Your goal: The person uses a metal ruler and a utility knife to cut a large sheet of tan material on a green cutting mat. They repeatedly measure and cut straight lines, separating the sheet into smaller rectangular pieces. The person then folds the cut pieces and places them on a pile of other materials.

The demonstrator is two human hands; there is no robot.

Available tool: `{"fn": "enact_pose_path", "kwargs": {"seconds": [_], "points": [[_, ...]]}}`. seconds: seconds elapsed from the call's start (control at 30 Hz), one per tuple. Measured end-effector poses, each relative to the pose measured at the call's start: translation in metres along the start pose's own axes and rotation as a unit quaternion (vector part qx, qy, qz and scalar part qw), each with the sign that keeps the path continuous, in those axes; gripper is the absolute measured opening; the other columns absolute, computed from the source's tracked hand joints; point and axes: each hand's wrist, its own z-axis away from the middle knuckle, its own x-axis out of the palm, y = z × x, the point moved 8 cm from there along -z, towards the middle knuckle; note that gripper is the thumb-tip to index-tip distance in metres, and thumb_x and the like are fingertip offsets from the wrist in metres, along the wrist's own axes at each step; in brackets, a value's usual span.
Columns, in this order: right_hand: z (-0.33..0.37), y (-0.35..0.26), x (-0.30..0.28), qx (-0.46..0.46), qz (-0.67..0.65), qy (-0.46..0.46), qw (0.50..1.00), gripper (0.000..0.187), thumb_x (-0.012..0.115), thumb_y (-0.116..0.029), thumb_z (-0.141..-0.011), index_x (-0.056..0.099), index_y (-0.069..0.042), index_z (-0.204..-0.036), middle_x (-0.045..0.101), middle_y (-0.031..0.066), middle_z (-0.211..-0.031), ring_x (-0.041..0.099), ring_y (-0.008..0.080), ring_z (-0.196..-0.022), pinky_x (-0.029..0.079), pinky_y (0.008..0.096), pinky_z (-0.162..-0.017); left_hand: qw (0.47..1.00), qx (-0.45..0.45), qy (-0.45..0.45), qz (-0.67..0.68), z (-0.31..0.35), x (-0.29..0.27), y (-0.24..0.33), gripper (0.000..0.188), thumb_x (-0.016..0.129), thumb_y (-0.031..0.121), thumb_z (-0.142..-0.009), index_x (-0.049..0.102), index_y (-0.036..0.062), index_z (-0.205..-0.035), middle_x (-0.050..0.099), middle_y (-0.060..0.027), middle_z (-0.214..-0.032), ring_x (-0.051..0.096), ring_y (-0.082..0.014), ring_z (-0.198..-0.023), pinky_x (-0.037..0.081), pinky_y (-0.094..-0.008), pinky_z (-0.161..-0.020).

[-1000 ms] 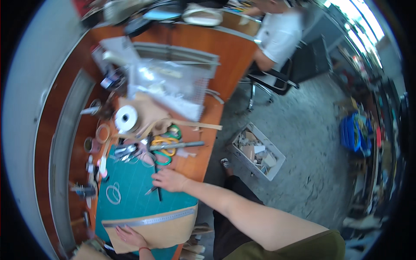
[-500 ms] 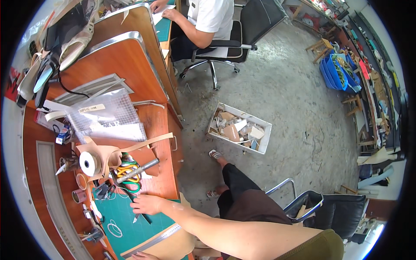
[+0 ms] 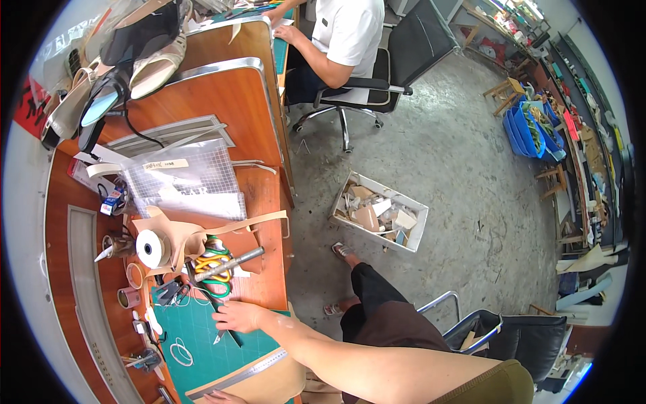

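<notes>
My right hand (image 3: 239, 316) rests over the green cutting mat (image 3: 182, 323), fingers curled and pressed together. A slim black tool passes beneath its fingers, and a small pointed silver blade (image 3: 219, 337) shows just below them; what the fingers grip is mostly hidden. At the lower edge my left hand (image 3: 223, 398) is partly cut off. Its fingers lie flat at the lower end of a steel ruler (image 3: 252, 369), which lies across a tan sheet (image 3: 286, 377). Beyond my right hand lie yellow- and green-handled scissors (image 3: 217, 288) and a metal rod (image 3: 232, 264).
A white tape roll (image 3: 153, 248) stands among tan scraps. Plastic sleeves (image 3: 185, 178) lie farther along the desk, by a wooden partition (image 3: 222, 101). A scrap box (image 3: 417, 232) sits on the floor. Another person (image 3: 343, 40) works beyond the partition.
The whole view has shifted, so the desk sits slightly lower and farther right. My right hand stays over the same spot on the mat, and my left hand remains on the ruler.
</notes>
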Motion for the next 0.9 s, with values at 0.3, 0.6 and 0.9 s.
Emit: {"fn": "enact_pose_path", "kwargs": {"seconds": [0.3,0.6,0.9], "points": [[0.003,0.001,0.003,0.005,0.026,-0.002,1.0,0.026,0.064,-0.023,-0.086,0.056,-0.019,-0.11,0.053,0.0031,-0.124,0.053,0.021,-0.106,0.043,0.0375,-0.086,0.991,0.015,0.019,0.135,-0.005,0.004,-0.001,0.061,0.042,0.038,-0.106,0.048,-0.0104,-0.142,0.049,-0.0303,-0.146,0.045,-0.0445,-0.138,0.033,-0.0502,-0.119],[0.002,0.001,0.004,0.005,0.009,-0.038,0.999,0.032,0.067,-0.025,-0.085,0.055,-0.017,-0.114,0.052,0.0047,-0.13,0.052,0.0221,-0.106,0.044,0.0384,-0.086,0.994,0.039,0.049,0.091,-0.014,0.036,-0.029,0.058,0.044,0.038,-0.106,0.048,-0.0072,-0.143,0.05,-0.0279,-0.147,0.046,-0.0429,-0.137,0.036,-0.0515,-0.116],[0.004,0.0,0.005,-0.001,0.009,-0.032,0.999,0.033,0.067,-0.025,-0.085,0.055,-0.017,-0.114,0.051,0.0051,-0.13,0.051,0.0228,-0.108,0.044,0.0395,-0.087,0.994,0.048,0.092,0.037,-0.011,0.04,-0.028,0.055,0.049,0.039,-0.106,0.05,-0.0018,-0.142,0.054,-0.021,-0.144,0.052,-0.0386,-0.132,0.043,-0.0493,-0.11]]}}
